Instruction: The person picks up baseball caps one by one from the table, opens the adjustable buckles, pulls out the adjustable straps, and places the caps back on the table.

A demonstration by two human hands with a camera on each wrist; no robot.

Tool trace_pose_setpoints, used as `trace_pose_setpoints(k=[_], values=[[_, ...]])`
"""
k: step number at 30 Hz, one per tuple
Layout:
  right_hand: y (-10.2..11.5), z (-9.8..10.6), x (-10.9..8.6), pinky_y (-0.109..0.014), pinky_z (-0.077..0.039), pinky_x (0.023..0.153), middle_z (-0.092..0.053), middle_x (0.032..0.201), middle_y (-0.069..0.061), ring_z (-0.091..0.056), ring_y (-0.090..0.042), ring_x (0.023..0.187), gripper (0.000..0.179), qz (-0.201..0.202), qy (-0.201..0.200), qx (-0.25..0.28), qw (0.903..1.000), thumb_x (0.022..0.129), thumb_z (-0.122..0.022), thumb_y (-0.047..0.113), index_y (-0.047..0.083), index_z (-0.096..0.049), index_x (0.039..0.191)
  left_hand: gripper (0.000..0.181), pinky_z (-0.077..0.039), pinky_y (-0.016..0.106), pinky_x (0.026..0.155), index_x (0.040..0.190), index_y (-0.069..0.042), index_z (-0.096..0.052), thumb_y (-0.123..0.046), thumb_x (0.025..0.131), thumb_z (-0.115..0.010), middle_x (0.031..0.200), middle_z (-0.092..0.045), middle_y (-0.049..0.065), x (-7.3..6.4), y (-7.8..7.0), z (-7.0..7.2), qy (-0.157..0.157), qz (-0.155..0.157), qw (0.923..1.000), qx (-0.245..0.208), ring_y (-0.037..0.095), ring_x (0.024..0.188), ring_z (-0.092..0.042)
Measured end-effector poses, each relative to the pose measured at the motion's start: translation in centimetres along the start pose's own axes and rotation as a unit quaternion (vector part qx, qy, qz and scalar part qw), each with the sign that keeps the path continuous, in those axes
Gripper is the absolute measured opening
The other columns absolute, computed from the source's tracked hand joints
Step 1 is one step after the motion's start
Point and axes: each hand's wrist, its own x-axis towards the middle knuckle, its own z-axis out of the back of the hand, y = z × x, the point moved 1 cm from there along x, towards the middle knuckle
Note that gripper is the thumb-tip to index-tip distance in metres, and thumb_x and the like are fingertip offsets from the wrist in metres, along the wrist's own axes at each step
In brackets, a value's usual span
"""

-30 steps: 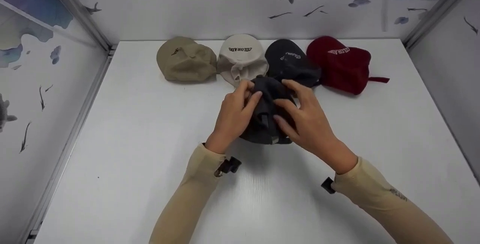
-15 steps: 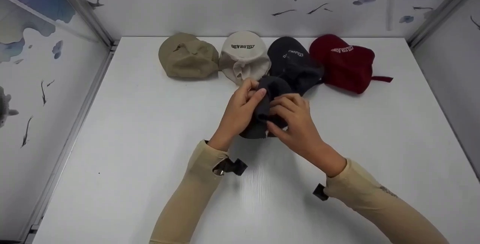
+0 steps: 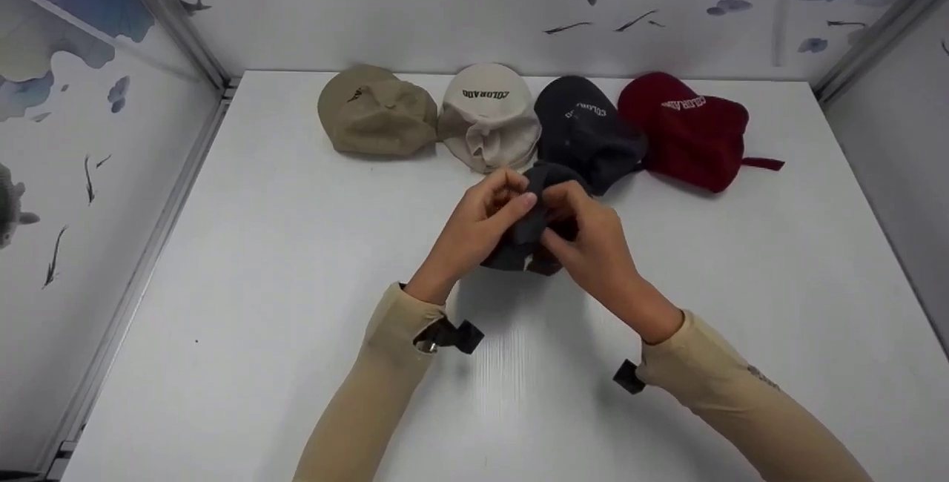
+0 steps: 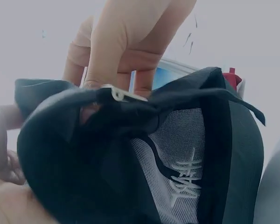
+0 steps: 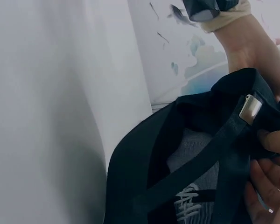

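A dark cap is held above the table between both hands, its opening facing the wrist cameras. On its left side, the left hand pinches the fabric between thumb and fingers. The right hand grips the cap's back edge opposite, close to the left fingertips. The back strap with its metal buckle crosses the opening in the right wrist view. Grey mesh lining and white stitching show inside, in the left wrist view. Some fingertips are hidden behind the cap's cloth.
Along the back of the white table lie a khaki cap, a cream cap, a navy cap and a red cap, side by side. Printed panels wall in the back and sides.
The right hand has moved left and its spread fingers have drawn in to grip the cap's back. The left hand keeps its pinch. The cap has turned and folded slightly.
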Motion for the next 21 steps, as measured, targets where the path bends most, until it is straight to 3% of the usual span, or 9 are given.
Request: trace_pose_setpoints(k=[3,7,11,13,17,21], values=[[-0.4,0.4,0.5,-0.018,-0.051,0.071,-0.071,0.092,-0.01,-0.067,-0.016,0.079,0.018,0.013,-0.014,0.021,0.9996,0.088,-0.069,-0.006,0.0,-0.062,0.104,0.026,-0.048,0.026,0.084,0.12,-0.003,-0.058,-0.016,0.099,-0.062,0.103,-0.06,0.003,-0.5,0.2,0.3,0.009,-0.018,0.9992,0.035,0.012,0.091,-0.056],[-0.6,1.0,1.0,-0.013,-0.047,0.069,-0.071,0.087,-0.01,-0.062,-0.009,0.075,0.019,0.008,-0.028,0.039,0.9988,0.086,-0.062,-0.014,-0.002,-0.065,0.1,0.048,-0.045,0.032,0.101,0.13,-0.008,-0.053,-0.022,0.09,-0.075,0.125,-0.058,0.004,-1.3,0.6,0.6,0.028,-0.038,0.9915,0.121,0.011,0.112,-0.054],[-0.5,1.6,1.3,-0.013,-0.047,0.068,-0.072,0.087,-0.01,-0.06,-0.006,0.075,0.021,-0.011,-0.026,0.053,0.9982,0.085,-0.058,-0.016,-0.002,-0.067,0.099,0.049,-0.044,0.034,0.104,0.128,-0.007,-0.055,-0.022,0.088,-0.078,0.126,-0.062,0.005,-1.5,0.9,0.7,0.024,-0.047,0.9828,0.177,0.013,0.116,-0.056],[-0.5,1.6,1.4,-0.015,-0.045,0.067,-0.07,0.088,-0.008,-0.058,-0.006,0.075,0.02,-0.019,-0.014,0.062,0.9978,0.087,-0.057,-0.015,-0.001,-0.067,0.097,0.041,-0.046,0.034,0.103,0.124,-0.007,-0.059,-0.02,0.089,-0.076,0.121,-0.066,0.006,-1.4,0.9,0.8,0.01,-0.044,0.9825,0.18,0.014,0.114,-0.06],[-0.7,1.6,1.4,-0.017,-0.045,0.069,-0.065,0.092,-0.005,-0.056,-0.007,0.079,0.015,-0.028,0.024,0.087,0.9955,0.091,-0.058,-0.008,0.001,-0.066,0.1,0.033,-0.049,0.032,0.098,0.118,-0.007,-0.064,-0.017,0.089,-0.076,0.118,-0.069,0.006,-1.3,1.0,1.1,-0.012,-0.021,0.9895,0.143,0.014,0.11,-0.063],[-0.8,1.6,1.1,-0.017,-0.052,0.074,-0.067,0.102,-0.004,-0.063,-0.008,0.086,0.019,-0.054,0.078,0.145,0.9848,0.091,-0.067,-0.001,0.003,-0.066,0.11,0.034,-0.05,0.029,0.095,0.118,-0.008,-0.064,-0.016,0.088,-0.077,0.118,-0.069,0.007,-1.2,1.3,1.4,-0.02,-0.002,0.9948,0.1,0.014,0.107,-0.063]])
